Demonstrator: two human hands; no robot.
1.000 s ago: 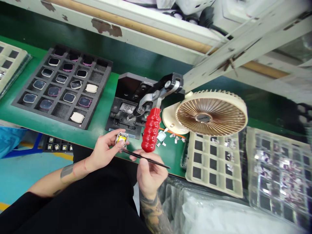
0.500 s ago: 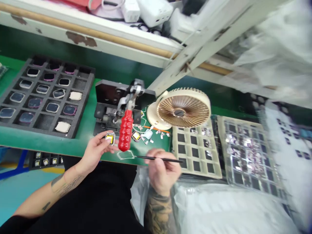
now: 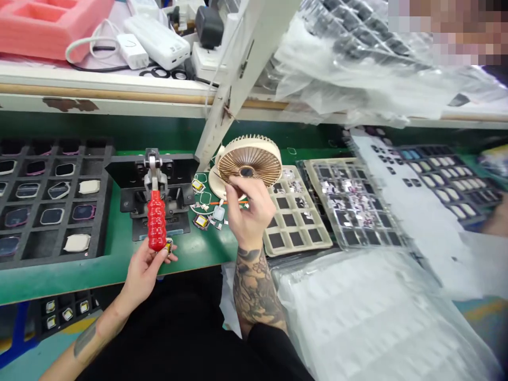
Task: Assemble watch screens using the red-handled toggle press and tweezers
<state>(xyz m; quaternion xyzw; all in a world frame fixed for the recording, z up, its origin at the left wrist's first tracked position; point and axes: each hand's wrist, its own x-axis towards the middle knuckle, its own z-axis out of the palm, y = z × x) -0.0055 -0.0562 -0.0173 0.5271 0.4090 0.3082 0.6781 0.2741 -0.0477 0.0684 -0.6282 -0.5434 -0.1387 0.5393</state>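
Observation:
My left hand [image 3: 147, 267] is closed on a small watch case [image 3: 169, 246] with a yellow patch inside, held by its edge beneath the red handle [image 3: 157, 222] of a toggle clamp press [image 3: 153, 180]. The handle partly covers the case. My right hand [image 3: 251, 209] is raised in front of the beige fan [image 3: 250, 159]. Its thumb and fingers are pinched together around the tweezers, which are almost wholly hidden behind the fingers. Close by on the green bench lie an open watch module [image 3: 201, 221], small white scraps and a thin frame [image 3: 205, 198].
A dark foam tray [image 3: 101, 211] of watch parts is on the left. Right of the fan are a beige compartment tray [image 3: 296, 251] and a clear tray [image 3: 349, 246]. Plastic bags [image 3: 357, 307] fill the front right. A shelf post [image 3: 238, 84] rises behind the fan.
My right hand has risen from the bench edge to the fan, and the thin white frame at the tweezers' tip is no longer visible. The view has turned right; the left hand still holds the watch case.

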